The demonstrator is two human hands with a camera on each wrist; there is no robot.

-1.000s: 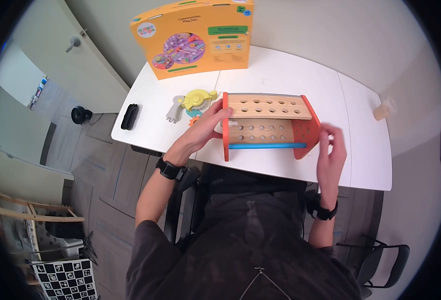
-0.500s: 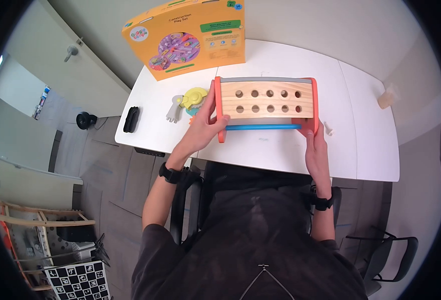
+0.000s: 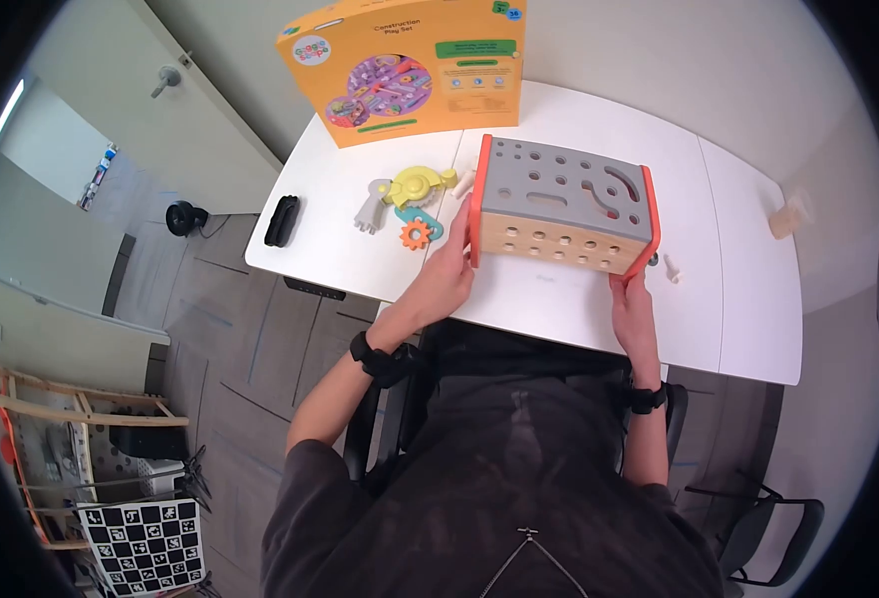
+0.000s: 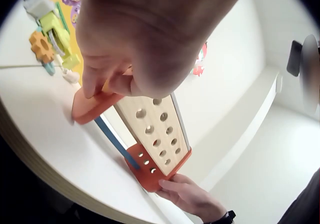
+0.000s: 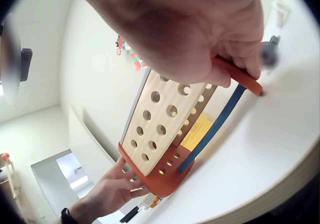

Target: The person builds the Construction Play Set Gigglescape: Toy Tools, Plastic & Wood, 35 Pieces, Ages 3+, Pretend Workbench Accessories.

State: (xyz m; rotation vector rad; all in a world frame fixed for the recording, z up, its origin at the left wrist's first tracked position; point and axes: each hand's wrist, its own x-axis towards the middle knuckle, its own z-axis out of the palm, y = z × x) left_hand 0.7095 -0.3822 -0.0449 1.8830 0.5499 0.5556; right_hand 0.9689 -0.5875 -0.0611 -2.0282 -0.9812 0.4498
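A toy workbench (image 3: 559, 199) has a grey slotted top, pale wooden sides with round holes and red-orange end panels. In the head view its grey top faces up and its front side tilts toward the person. My left hand (image 3: 444, 277) grips the left end panel, fingers curled over its edge in the left wrist view. The right hand (image 3: 635, 314) holds the lower front corner of the right end panel (image 3: 651, 221). Low between the panels runs a blue rod (image 5: 215, 128), hidden in the head view. A white screw (image 3: 672, 269) lies right of the workbench.
Left of the workbench are a yellow toy saw (image 3: 415, 186) with a grey end, an orange gear (image 3: 415, 235), a teal piece (image 3: 430, 223) and a black tray (image 3: 281, 220). A yellow-orange box (image 3: 400, 85) stands behind; a clear cup (image 3: 786, 220) sits at the right edge.
The workbench has turned from showing its wooden side and blue rod to showing its grey top. My right hand came onto the right end panel; the left kept its hold.
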